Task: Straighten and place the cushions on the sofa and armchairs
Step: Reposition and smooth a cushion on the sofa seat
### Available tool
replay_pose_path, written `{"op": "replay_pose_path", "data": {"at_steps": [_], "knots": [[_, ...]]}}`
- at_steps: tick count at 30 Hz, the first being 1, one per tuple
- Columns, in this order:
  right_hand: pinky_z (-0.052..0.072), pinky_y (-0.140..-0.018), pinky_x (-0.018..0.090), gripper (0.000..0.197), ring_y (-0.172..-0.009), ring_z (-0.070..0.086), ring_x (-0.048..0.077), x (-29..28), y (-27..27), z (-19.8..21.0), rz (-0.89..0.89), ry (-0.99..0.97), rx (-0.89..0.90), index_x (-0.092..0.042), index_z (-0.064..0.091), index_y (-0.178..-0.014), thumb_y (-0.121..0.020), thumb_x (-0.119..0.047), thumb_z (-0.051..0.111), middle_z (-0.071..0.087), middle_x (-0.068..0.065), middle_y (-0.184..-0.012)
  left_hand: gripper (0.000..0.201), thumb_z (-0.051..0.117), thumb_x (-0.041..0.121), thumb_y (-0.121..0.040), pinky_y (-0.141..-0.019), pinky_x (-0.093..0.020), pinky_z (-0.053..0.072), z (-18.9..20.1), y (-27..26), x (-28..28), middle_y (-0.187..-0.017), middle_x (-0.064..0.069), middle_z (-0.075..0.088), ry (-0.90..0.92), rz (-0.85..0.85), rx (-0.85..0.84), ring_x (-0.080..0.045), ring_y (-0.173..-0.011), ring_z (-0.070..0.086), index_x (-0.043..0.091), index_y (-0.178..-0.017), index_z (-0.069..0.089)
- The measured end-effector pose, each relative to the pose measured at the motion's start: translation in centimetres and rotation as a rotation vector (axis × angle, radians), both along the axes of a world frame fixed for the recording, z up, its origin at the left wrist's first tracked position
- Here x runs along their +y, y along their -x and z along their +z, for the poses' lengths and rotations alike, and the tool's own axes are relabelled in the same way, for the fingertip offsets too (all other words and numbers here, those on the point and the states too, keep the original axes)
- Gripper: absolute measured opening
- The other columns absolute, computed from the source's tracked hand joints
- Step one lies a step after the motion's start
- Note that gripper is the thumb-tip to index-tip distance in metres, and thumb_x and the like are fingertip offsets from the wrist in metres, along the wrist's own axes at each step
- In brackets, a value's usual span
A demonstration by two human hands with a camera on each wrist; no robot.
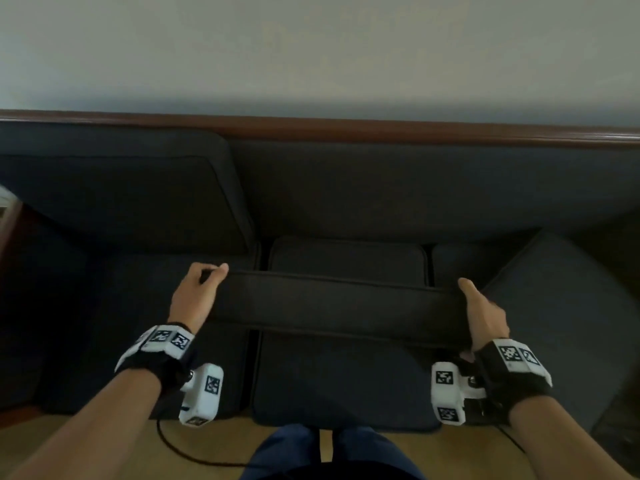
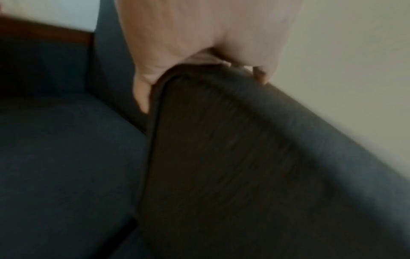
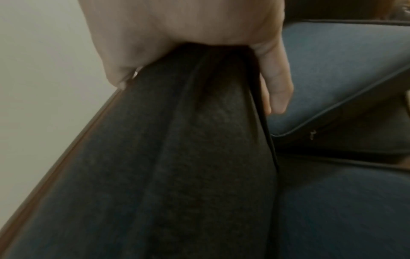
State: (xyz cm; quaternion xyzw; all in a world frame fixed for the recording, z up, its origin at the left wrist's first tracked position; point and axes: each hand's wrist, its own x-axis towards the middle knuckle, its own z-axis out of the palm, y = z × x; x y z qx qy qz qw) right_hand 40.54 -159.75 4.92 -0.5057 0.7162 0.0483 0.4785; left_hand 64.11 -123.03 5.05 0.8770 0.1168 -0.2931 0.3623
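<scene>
Both hands are on one dark cushion (image 1: 332, 303), held up on edge across the middle of the sofa (image 1: 433, 188), its long top seam running side to side above the centre seat cushion (image 1: 339, 375). The left hand (image 1: 195, 294) has its grip closed on the cushion's left end, fingers curled over the top corner and thumb on the near face; the left wrist view shows those fingers (image 2: 144, 94) wrapped round the piped corner. The right hand (image 1: 483, 313) has its grip closed on the opposite end, thumb lying along the top edge; from the right wrist view, the fabric is bunched inside the palm and the thumb (image 3: 277, 87) runs down its side.

Behind the held cushion, a smaller dark cushion (image 1: 346, 259) sits at the back of the sofa's middle seat. To the left of the held cushion, a back cushion (image 1: 114, 192) leans against the sofa's backrest. To the right, another large cushion (image 1: 568, 317) lies tilted across the sofa's right seat. A wooden rail (image 1: 346, 128) tops the sofa back, with a pale wall (image 1: 311, 46) above it. Below the sofa's front edge there is wood-toned floor (image 1: 104, 431) and a thin black cable (image 1: 180, 452).
</scene>
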Motion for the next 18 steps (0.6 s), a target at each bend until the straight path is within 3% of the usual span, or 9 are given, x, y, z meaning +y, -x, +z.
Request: {"op": "replay_pose_path", "data": {"at_steps": [2,3,6,9,11,13,18], "knots": [[0.048,-0.089,0.059,0.079,-0.104,0.055,0.041,-0.3,1.0,-0.3,-0.108,-0.122,-0.034,-0.020,0.050,-0.120,-0.062,-0.070,0.066,0.057,0.014,-0.115,0.053,0.057,0.073,-0.075,-0.103,-0.049,0.045,-0.1,-0.6,0.1,-0.113,-0.011,0.067,0.154,0.227,0.180,-0.033,-0.108,0.062,0.027,-0.099,0.071],[0.049,-0.087,0.056,0.071,-0.101,0.056,0.040,-0.3,1.6,-0.4,-0.144,-0.167,-0.065,-0.019,0.049,-0.116,-0.065,-0.066,0.068,0.058,0.015,-0.111,0.050,0.058,0.069,-0.078,-0.101,-0.051,0.046,-0.2,-0.5,0.2,-0.112,-0.013,0.067,0.192,0.281,0.236,-0.033,-0.104,0.063,0.026,-0.101,0.070],[0.051,-0.082,0.050,0.068,-0.101,0.060,0.040,-0.1,2.6,-0.7,-0.147,-0.271,-0.110,-0.016,0.055,-0.115,-0.064,-0.057,0.071,0.063,0.018,-0.111,0.042,0.066,0.053,-0.084,-0.079,-0.043,0.050,-0.8,0.5,0.7,-0.107,-0.014,0.063,0.180,0.359,0.370,-0.032,-0.094,0.061,0.024,-0.114,0.058],[0.050,-0.085,0.051,0.074,-0.102,0.062,0.038,-0.5,2.9,-1.1,-0.169,-0.275,-0.098,-0.015,0.058,-0.118,-0.055,-0.051,0.074,0.066,0.016,-0.113,0.039,0.073,0.046,-0.077,-0.077,-0.041,0.051,-0.6,1.1,0.8,-0.096,-0.017,0.070,0.192,0.427,0.558,-0.035,-0.088,0.064,0.015,-0.100,0.070],[0.052,-0.081,0.049,0.081,-0.102,0.063,0.037,-1.2,2.9,-1.6,-0.212,-0.279,-0.111,-0.014,0.058,-0.122,-0.050,-0.045,0.076,0.066,0.015,-0.115,0.031,0.071,0.039,-0.077,-0.075,-0.039,0.049,-0.4,0.5,0.6,-0.087,-0.016,0.069,0.208,0.452,0.556,-0.035,-0.080,0.063,0.011,-0.090,0.072],[0.054,-0.074,0.044,0.074,-0.100,0.064,0.036,-1.9,2.7,-1.4,-0.235,-0.266,-0.143,-0.013,0.058,-0.122,-0.054,-0.038,0.075,0.066,0.015,-0.114,0.025,0.069,0.035,-0.077,-0.071,-0.037,0.047,0.1,-0.1,-0.3,-0.082,-0.015,0.066,0.208,0.446,0.517,-0.033,-0.075,0.061,0.011,-0.083,0.070],[0.056,-0.072,0.043,0.074,-0.095,0.068,0.036,-5.2,1.2,-0.3,-0.243,-0.190,-0.240,-0.012,0.064,-0.119,-0.050,-0.035,0.074,0.070,0.017,-0.110,0.018,0.067,0.033,-0.076,-0.069,-0.037,0.048,1.1,-1.4,-3.1,-0.078,-0.011,0.065,0.267,0.454,0.429,-0.032,-0.075,0.060,0.016,-0.074,0.067]]}}
